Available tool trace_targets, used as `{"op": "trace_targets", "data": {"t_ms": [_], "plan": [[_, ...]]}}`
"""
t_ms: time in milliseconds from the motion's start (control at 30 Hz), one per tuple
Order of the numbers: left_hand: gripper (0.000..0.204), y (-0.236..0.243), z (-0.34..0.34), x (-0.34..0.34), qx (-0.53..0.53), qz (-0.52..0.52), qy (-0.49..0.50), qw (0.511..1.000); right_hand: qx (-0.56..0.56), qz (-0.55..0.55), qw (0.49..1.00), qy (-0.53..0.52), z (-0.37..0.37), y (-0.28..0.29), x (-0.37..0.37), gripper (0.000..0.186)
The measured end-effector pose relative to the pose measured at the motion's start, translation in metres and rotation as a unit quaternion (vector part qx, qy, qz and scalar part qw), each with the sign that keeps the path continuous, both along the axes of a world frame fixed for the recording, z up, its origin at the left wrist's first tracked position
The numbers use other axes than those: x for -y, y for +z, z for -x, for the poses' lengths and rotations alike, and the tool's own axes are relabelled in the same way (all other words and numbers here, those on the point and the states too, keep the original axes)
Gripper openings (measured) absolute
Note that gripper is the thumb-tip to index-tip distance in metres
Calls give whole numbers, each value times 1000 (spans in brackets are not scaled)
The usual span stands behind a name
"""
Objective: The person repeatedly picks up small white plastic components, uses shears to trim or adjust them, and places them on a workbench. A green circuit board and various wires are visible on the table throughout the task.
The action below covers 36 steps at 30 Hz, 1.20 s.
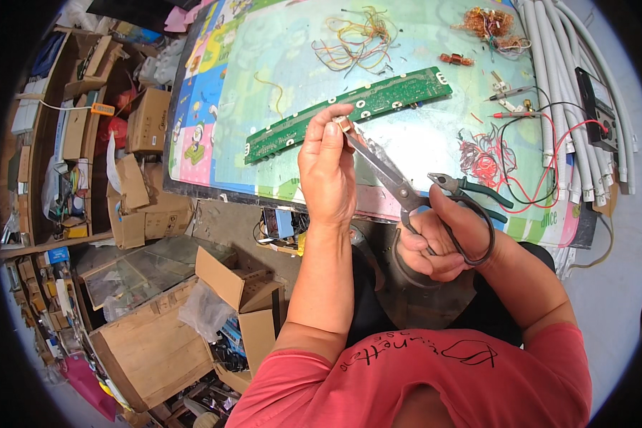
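Between the thumb and fingers of my left hand (327, 171) is a small cream-coloured piece (343, 124), perhaps a connector. My right hand (442, 235) grips a pair of scissors (381, 167) by dark loop handles. Their blades point up and left, with the tips at the small piece; whether they touch it is hard to tell. Beyond my hands a long green circuit board (399, 93) lies slantwise on the table (242, 182), partly hidden by my left fingers. Right of the scissors rest pliers (471, 190) with dark green handles.
Loose yellowish wires (357, 39) lie at the back, and copper coils (486, 23) at the far right. Red and black wire scraps (481, 153) sit near a multimeter (596, 108) with leads. White tubes (560, 93) line the right edge. Cardboard boxes (253, 314) and cluttered shelves (71, 143) stand left.
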State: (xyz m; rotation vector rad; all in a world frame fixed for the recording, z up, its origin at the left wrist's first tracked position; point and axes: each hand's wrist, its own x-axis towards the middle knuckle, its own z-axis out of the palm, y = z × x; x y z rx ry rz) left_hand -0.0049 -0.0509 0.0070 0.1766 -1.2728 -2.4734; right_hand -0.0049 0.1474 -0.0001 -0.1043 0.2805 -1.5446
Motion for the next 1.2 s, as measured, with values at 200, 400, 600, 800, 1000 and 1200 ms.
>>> {"op": "trace_targets", "data": {"t_ms": [200, 400, 600, 800, 1000, 1200], "plan": [[28, -3, 1, -5, -8, 22, 36, 999, 9, -5, 1000, -3, -1, 4, 1, 70], [26, -3, 1, -16, -12, 2, 47, 999, -12, -40, 997, -61, 6, 2, 1, 69], [17, -11, 6, -5, -36, -47, 59, 996, 4, -7, 1000, -13, -1, 1, 1, 70], [16, -12, 5, -4, -29, -54, 44, 997, 8, -21, 1000, -19, -2, 5, 2, 69], [17, -9, 5, -6, -40, -26, 46, 998, 37, -7, 999, -11, 0, 3, 0, 69], [17, -9, 6, -4, -43, -15, 65, 997, 21, 17, 1000, -11, 1, 9, -2, 68]]}}
